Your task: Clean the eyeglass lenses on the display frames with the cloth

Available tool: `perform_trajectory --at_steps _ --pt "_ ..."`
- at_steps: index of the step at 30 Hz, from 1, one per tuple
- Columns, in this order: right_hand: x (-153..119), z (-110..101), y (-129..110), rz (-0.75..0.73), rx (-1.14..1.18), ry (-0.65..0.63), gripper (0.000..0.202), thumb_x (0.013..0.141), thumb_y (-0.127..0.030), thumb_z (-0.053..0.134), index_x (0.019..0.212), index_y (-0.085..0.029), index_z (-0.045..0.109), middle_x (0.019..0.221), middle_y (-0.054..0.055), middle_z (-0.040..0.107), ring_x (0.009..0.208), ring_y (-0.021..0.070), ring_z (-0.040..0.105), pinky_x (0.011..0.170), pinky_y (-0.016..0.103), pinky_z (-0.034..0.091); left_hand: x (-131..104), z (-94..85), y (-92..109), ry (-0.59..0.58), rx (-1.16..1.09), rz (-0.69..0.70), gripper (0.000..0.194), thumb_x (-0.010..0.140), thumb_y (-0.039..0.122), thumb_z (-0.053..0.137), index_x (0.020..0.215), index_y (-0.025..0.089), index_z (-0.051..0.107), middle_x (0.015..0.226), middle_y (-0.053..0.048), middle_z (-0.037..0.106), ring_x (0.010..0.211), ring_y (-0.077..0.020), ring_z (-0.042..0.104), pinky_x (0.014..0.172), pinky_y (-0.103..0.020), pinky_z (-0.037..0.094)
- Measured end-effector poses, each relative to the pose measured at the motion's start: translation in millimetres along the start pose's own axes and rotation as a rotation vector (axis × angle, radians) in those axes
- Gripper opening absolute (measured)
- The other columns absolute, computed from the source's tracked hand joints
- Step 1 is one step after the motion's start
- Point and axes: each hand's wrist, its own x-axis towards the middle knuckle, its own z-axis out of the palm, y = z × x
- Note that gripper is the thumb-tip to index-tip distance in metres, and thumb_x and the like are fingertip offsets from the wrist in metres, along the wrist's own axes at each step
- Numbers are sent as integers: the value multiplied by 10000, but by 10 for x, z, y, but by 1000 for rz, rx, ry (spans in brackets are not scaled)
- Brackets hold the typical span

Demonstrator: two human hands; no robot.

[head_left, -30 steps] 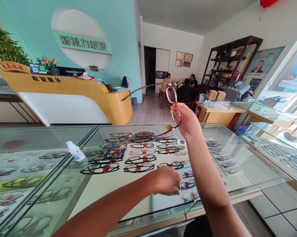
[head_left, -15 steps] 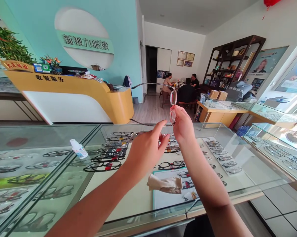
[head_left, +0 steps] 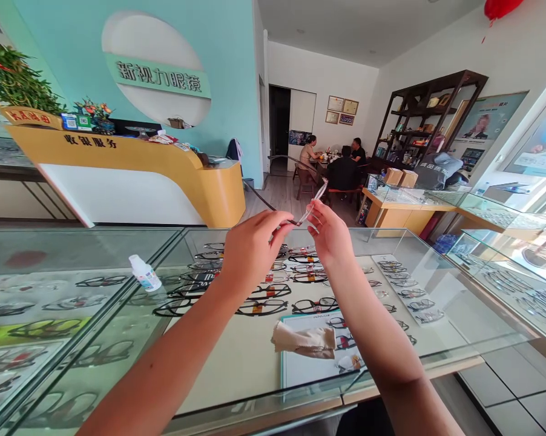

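A pair of eyeglasses with dark temples is held up over the glass display case, its temples unfolded and pointing left. My left hand pinches the nearer temple close to the hinge. My right hand has its fingers at the lower part of the frame front, around the lens edge. Below lies a folded beige cloth on the glass top. A small white spray bottle stands on the glass to the left of my left forearm.
Rows of eyeglasses lie inside the display case under the glass. Beyond stands a yellow and white counter. Several people sit around a table at the back. Another glass case stands at the right.
The eyeglasses have turned so the front is seen more edge-on. My left hand has moved left and closed on the near temple; my right hand has lowered slightly.
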Motion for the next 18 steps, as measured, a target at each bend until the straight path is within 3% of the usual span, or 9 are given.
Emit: perform_trajectory --at_steps 4,7,11,14,18 --pt "-75 40 5 -22 -75 -53 258 756 -456 863 897 -241 841 1014 25 849 827 162 665 770 296 444 34 -9 -166 136 17 37 148 1097 288 646 1135 249 784 965 -38 848 757 -182 764 676 -300 506" --pt "-153 42 -51 -108 -161 -168 246 786 -453 831 909 -240 843 964 27 835 774 155 640 740 301 436 91 -123 -328 196 -29 -54 142 1083 299 652 1119 244 778 909 -26 843 736 -171 772 675 -288 528" --pt "-136 -49 -204 -465 -262 -113 151 850 -392 756 852 -245 793 849 3 751 754 161 596 732 315 448 168 -340 -451 168 -193 -261 143 1044 351 693 1082 235 768 783 -5 801 671 -157 761 659 -274 578" --pt "-48 -142 -306 -710 -440 -84 147 833 -269 694 945 -253 787 1019 24 772 893 190 630 822 348 481 202 -472 -439 177 -341 -384 142 1017 361 716 1031 228 764 742 -5 769 618 -144 720 612 -261 598" --pt "-42 -194 -359 -681 -599 -365 406 802 -167 637 1164 -286 778 1216 42 791 1041 221 675 889 386 518 211 -569 -355 225 -431 -459 126 998 355 748 988 231 768 704 -1 737 587 -135 684 574 -252 605"
